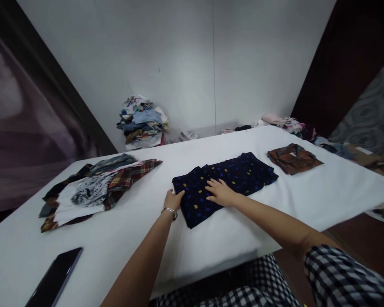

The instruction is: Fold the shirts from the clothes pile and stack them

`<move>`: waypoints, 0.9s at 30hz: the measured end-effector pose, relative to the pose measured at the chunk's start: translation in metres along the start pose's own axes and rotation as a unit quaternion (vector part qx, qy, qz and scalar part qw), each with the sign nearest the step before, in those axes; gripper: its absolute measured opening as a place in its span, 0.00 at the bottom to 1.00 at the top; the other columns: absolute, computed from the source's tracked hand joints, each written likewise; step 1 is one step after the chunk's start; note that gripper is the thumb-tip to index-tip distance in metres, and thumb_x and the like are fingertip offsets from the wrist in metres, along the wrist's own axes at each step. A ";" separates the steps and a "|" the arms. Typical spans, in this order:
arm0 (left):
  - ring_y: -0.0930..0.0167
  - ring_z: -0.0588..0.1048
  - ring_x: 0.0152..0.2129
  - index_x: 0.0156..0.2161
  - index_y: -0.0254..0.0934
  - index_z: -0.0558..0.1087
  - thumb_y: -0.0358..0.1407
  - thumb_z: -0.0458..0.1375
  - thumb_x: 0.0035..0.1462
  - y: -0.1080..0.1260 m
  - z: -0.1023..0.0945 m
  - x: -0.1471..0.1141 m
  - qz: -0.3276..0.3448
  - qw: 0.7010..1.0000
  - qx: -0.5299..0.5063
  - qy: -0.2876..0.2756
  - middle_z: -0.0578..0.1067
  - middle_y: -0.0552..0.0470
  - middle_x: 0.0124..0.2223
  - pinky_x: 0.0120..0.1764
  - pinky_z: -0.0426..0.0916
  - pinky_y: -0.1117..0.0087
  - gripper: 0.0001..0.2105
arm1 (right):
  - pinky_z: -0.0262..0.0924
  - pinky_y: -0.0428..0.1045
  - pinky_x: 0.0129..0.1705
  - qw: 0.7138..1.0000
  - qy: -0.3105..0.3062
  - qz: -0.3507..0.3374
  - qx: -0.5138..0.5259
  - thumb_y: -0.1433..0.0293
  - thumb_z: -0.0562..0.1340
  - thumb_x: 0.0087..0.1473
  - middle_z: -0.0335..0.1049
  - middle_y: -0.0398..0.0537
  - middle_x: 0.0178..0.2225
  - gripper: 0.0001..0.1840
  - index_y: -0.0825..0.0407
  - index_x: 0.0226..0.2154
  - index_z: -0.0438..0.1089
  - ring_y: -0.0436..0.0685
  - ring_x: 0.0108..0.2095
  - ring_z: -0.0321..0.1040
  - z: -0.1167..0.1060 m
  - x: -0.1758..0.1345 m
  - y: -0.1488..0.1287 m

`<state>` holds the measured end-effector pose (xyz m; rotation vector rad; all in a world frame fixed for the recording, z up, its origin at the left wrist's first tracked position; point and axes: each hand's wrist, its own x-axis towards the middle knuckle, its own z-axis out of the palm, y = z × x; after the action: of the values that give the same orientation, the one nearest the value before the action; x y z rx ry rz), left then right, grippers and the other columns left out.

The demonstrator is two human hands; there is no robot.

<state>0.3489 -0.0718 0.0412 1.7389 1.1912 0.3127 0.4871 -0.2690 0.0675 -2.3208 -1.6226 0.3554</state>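
While your right hand (223, 193) rests flat, fingers spread, on the dark dotted garment (243, 172), your left hand (173, 199) touches its left edge; whether it grips, I can't make out. Garment on white table (115, 238), between clothes pile (92, 189) and folded brown shirt (294, 160).

Standing here, I'd put the clock's centre on the garment (232, 170) on the table (128, 230), 12 toward the wall (188, 64). Folded shirt's (294, 160) around 2-3, clothes heap (92, 192) at 9, phone (56, 277) at 8. Past the table's far edge: clothes stack (144, 121) at 10-11, another pile (283, 121) around 1.
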 end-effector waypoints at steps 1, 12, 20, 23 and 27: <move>0.60 0.77 0.40 0.55 0.32 0.65 0.43 0.62 0.48 0.000 0.002 0.000 -0.014 0.999 -0.016 -0.024 0.77 0.39 0.46 0.38 0.72 0.63 0.30 | 0.30 0.64 0.64 1.000 0.026 -0.006 -0.004 0.56 0.53 0.59 0.44 0.56 0.66 0.31 0.52 0.61 0.58 0.64 0.67 0.35 0.001 -0.005 -0.003; 0.63 0.77 0.36 0.38 0.37 0.73 0.34 0.62 0.45 0.017 -0.016 -0.016 0.082 0.994 0.016 0.068 0.79 0.46 0.39 0.38 0.70 0.67 0.12 | 0.36 0.62 0.64 0.993 0.012 -0.052 0.109 0.54 0.54 0.58 0.43 0.57 0.66 0.34 0.52 0.62 0.54 0.64 0.66 0.39 0.029 -0.018 -0.052; 0.63 0.78 0.33 0.36 0.37 0.73 0.35 0.63 0.44 -0.019 -0.057 -0.026 -0.004 0.997 -0.038 0.062 0.79 0.46 0.35 0.34 0.72 0.67 0.11 | 0.41 0.55 0.65 0.937 0.060 0.026 0.342 0.56 0.57 0.56 0.48 0.56 0.65 0.36 0.55 0.62 0.55 0.59 0.65 0.45 0.047 -0.003 -0.070; 0.63 0.78 0.33 0.37 0.36 0.73 0.35 0.64 0.43 -0.006 -0.058 -0.030 0.003 0.996 -0.073 0.056 0.79 0.46 0.35 0.33 0.72 0.67 0.13 | 0.44 0.55 0.64 0.893 0.056 0.058 0.444 0.55 0.59 0.54 0.54 0.52 0.63 0.35 0.51 0.61 0.57 0.59 0.62 0.51 0.046 0.005 -0.067; 0.65 0.77 0.31 0.43 0.34 0.73 0.35 0.65 0.43 0.044 -0.047 -0.034 0.065 0.992 -0.108 0.027 0.78 0.46 0.35 0.33 0.71 0.69 0.20 | 0.46 0.55 0.63 0.835 0.078 0.092 0.538 0.51 0.56 0.56 0.54 0.48 0.63 0.34 0.47 0.61 0.56 0.58 0.62 0.52 0.026 0.000 -0.055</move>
<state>0.3261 -0.0754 0.1103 1.6284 1.0423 0.5504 0.4300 -0.2491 0.0640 -1.5303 -0.7422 0.8305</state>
